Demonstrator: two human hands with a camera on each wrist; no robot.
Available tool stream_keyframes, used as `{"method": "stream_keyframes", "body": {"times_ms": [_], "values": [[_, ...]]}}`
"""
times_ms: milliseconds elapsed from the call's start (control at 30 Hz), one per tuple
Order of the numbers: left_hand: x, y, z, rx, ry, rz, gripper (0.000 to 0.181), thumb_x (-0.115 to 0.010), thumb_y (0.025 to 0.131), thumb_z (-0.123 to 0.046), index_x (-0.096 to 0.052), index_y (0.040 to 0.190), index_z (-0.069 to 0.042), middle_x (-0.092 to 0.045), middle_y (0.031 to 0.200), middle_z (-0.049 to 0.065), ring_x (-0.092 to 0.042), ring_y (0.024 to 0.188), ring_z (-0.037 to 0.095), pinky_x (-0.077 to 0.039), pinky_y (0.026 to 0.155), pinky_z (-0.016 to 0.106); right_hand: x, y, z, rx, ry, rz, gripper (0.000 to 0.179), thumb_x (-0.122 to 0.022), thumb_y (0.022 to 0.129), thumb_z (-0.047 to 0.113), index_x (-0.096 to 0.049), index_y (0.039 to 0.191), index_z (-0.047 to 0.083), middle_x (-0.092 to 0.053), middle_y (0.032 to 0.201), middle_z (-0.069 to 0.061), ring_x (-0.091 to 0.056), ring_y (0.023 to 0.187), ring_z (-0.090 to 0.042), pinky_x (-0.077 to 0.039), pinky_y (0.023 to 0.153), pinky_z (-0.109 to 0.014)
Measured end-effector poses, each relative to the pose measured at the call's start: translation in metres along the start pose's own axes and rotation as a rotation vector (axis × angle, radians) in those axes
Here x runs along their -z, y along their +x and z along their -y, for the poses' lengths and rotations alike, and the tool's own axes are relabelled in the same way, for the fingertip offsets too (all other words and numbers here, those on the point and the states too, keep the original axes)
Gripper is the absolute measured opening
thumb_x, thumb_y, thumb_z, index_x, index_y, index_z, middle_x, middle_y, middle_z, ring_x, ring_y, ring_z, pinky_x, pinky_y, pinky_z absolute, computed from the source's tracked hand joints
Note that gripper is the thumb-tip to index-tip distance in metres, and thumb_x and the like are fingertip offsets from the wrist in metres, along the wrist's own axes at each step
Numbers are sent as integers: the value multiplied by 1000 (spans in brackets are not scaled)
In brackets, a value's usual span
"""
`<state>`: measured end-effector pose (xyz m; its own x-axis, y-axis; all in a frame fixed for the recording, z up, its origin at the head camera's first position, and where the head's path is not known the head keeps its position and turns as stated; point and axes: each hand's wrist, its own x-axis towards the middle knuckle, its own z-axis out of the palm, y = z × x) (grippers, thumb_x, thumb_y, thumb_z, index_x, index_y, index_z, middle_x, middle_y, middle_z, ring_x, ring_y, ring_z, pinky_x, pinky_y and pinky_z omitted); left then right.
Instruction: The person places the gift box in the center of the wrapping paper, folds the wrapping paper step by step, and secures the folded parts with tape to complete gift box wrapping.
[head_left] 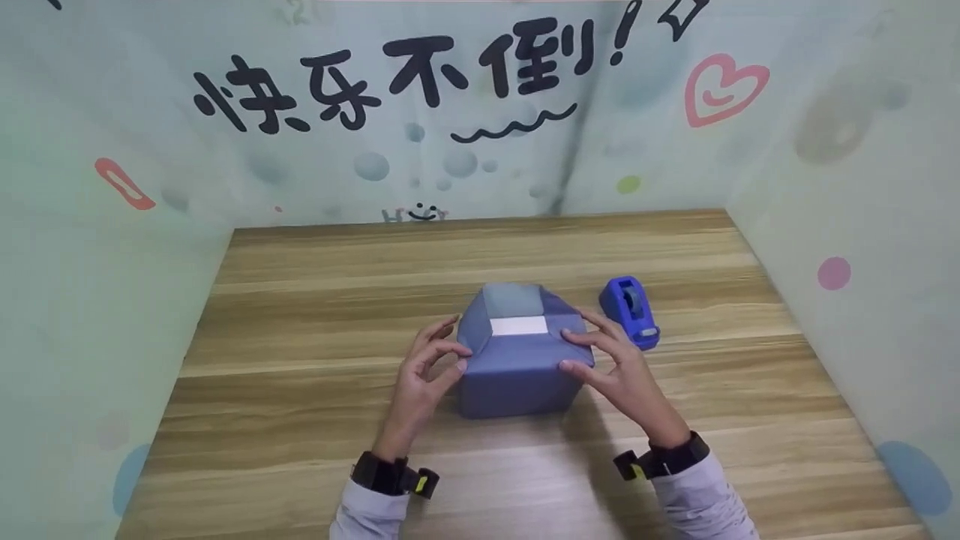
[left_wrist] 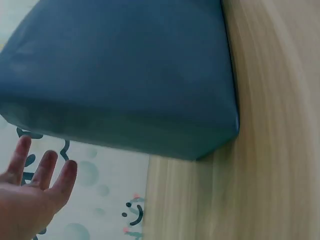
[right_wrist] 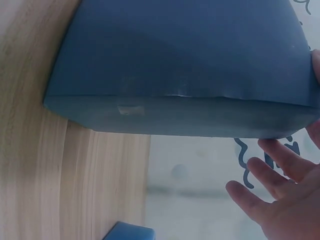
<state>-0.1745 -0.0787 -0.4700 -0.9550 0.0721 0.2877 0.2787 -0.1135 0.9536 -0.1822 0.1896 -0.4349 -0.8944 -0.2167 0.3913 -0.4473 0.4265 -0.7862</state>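
Observation:
A box wrapped in blue-grey paper [head_left: 517, 390] stands on the wooden table, with folded, slanting flaps at its top and a white rectangular strip [head_left: 519, 325] showing between them. My left hand [head_left: 431, 371] is at its left side, thumb and a fingertip touching near the upper front corner. On the right side, my right hand [head_left: 619, 360] rests thumb and fingertips along the upper edge. Loosely spread left fingers [left_wrist: 60, 180] show beside the box in the left wrist view. The right wrist view has a small shiny patch [right_wrist: 131, 110] on the box's side and spread fingers [right_wrist: 282, 170].
A blue tape dispenser [head_left: 630, 311] stands just right of the box, behind my right hand. Printed cloth walls [head_left: 450, 172] enclose the table [head_left: 315, 300] at the back and both sides.

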Motion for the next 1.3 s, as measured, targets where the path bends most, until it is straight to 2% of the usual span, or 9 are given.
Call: {"method": "stream_keyframes", "body": {"times_ms": [167, 400, 633, 767, 867, 967, 1100, 1200, 1300], "values": [[3, 9, 1, 43, 72, 132, 17, -54, 90, -7, -67, 102, -5, -38, 143, 7, -32, 134, 24, -25, 110, 48, 5, 1, 20, -41, 3, 37, 36, -75, 74, 4, -67, 110, 0, -48, 135, -22, -41, 128, -38, -32, 104, -49], [8, 21, -3, 36, 232, 222, 15, -64, 86, -15, -69, 100, -15, -38, 144, 4, -31, 135, 28, -18, 110, 58, 7, 1, 22, -65, 19, 53, 37, -75, 75, 5, -67, 111, 0, -47, 135, -23, -41, 128, -38, -31, 106, -52], [-2, 30, -16, 180, 215, 303, 19, -65, 86, -22, -70, 104, -16, -30, 150, 7, -17, 141, 29, -8, 112, 58, 6, 2, 19, -85, 36, 61, 37, -75, 75, 6, -67, 111, 1, -48, 135, -21, -40, 129, -37, -31, 106, -52], [-2, 34, -14, 198, 164, 359, 28, -45, 96, -23, -68, 110, -15, -27, 151, 7, -9, 143, 27, -3, 114, 55, 5, 2, 19, -65, 41, 53, 37, -75, 74, 4, -67, 110, 1, -48, 134, -23, -40, 128, -38, -31, 106, -52], [5, 36, -4, 161, 145, 408, 35, -38, 94, -21, -66, 115, -16, -21, 153, 5, -8, 143, 25, -3, 114, 55, 5, 1, 18, -53, 41, 45, 37, -75, 74, 3, -67, 109, 0, -48, 134, -23, -41, 128, -38, -31, 105, -52], [9, 33, 0, 97, 124, 355, 28, -46, 92, -14, -66, 112, -12, -26, 151, 7, -17, 141, 26, -11, 113, 54, 5, 0, 18, -60, 39, 41, 37, -76, 74, 3, -67, 109, 1, -49, 135, -21, -41, 128, -36, -31, 106, -51], [6, 22, 5, 2, 96, 148, 13, -61, 88, -8, -64, 101, -4, -44, 137, 9, -37, 130, 23, -27, 110, 46, 6, 1, 18, -48, 24, 41, 37, -76, 74, 4, -67, 109, 1, -49, 134, -22, -42, 127, -36, -33, 106, -37], [2, 12, 1, -4, 86, 36, 16, -63, 86, -5, -64, 101, -1, -51, 130, 11, -44, 124, 20, -34, 108, 39, 6, 1, 18, -20, 20, 41, 37, -76, 73, 2, -67, 109, 0, -50, 132, -24, -44, 125, -38, -32, 103, -18], [-1, 9, -9, 13, 103, 26, 24, -64, 85, -5, -64, 109, 0, -53, 128, 13, -45, 124, 20, -32, 109, 39, 6, 0, 16, 5, 24, 45, 37, -75, 72, 1, -67, 108, -2, -50, 131, -25, -45, 123, -39, -30, 100, -8]]}}
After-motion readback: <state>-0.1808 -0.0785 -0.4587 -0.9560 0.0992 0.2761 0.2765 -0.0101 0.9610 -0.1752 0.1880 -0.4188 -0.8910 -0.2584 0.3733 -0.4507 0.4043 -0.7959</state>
